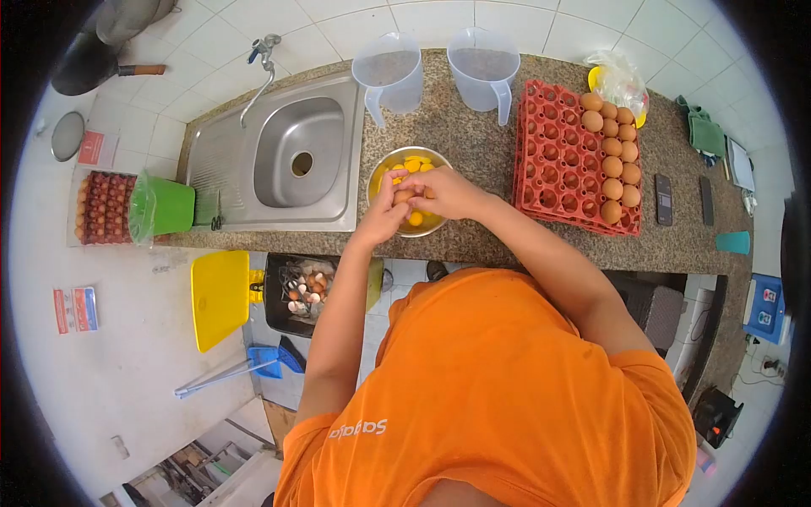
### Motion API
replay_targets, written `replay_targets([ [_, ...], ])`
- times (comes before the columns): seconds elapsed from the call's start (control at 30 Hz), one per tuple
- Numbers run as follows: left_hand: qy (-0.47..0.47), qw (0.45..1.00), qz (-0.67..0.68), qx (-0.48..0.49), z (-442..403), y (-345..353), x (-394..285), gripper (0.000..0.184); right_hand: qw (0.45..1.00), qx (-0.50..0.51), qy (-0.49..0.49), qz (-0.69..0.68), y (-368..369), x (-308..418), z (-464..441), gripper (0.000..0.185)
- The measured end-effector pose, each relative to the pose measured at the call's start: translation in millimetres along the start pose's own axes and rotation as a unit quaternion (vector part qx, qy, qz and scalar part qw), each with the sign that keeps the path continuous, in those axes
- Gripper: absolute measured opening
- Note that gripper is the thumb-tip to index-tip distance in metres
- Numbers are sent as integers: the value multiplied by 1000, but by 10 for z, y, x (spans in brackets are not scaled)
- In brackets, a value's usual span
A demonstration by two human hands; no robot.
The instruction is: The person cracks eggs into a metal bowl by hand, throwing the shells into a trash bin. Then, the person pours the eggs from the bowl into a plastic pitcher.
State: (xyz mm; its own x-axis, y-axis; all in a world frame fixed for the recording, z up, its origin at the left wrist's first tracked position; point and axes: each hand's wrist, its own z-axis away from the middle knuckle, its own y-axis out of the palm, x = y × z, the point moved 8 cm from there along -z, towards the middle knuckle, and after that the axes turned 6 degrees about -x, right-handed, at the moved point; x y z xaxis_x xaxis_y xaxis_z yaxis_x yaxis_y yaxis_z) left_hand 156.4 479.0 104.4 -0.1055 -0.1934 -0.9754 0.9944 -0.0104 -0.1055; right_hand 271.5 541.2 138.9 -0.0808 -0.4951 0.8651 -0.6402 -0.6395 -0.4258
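Observation:
Over a steel bowl (374,179) on the counter, both hands come together around a brown egg (405,196). My left hand (382,218) grips the egg from the left side, its fingers curled over it. From the right, my right hand (452,193) has its fingers bent against the same egg; another bit of brown shell seems to show under them. Whether the shell is cracked I cannot make out. Several raw yolks (412,164) lie in the bowl. To the right, red egg trays (551,156) stand stacked, with brown eggs (612,167) in the right-hand columns.
Two clear plastic jugs (397,76) stand behind the bowl, and a steel sink (348,182) lies left. Below the counter, an open bin (279,283) contains eggshells. A phone (664,199) and a green container (173,207) are on the counter.

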Motion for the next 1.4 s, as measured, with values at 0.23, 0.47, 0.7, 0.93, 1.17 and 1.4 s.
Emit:
replay_targets([
  [0.23,25,999,-3,21,-130,-21,-14,61,991,-98,-32,83,-113,-38,10,29],
  [0.47,137,880,-449,68,-37,58,-897,78,966,-189,-59,166,-556,381,26,18],
  [0.7,117,988,-94,23,-185,-15,-690,72,965,-239,-4,107,-516,255,-31,20],
  [0.93,24,842,538,18,307,-377,-266,52,983,-147,50,97,-947,323,86,35],
  [1.17,-140,919,51,-366,2224,-2337,998,70,733,-190,300,580,-3122,-140,989,20],
  [1.4,-42,854,-224,-467,2052,-2283,693,58,795,-127,206,557,-3400,-259,947,29],
])
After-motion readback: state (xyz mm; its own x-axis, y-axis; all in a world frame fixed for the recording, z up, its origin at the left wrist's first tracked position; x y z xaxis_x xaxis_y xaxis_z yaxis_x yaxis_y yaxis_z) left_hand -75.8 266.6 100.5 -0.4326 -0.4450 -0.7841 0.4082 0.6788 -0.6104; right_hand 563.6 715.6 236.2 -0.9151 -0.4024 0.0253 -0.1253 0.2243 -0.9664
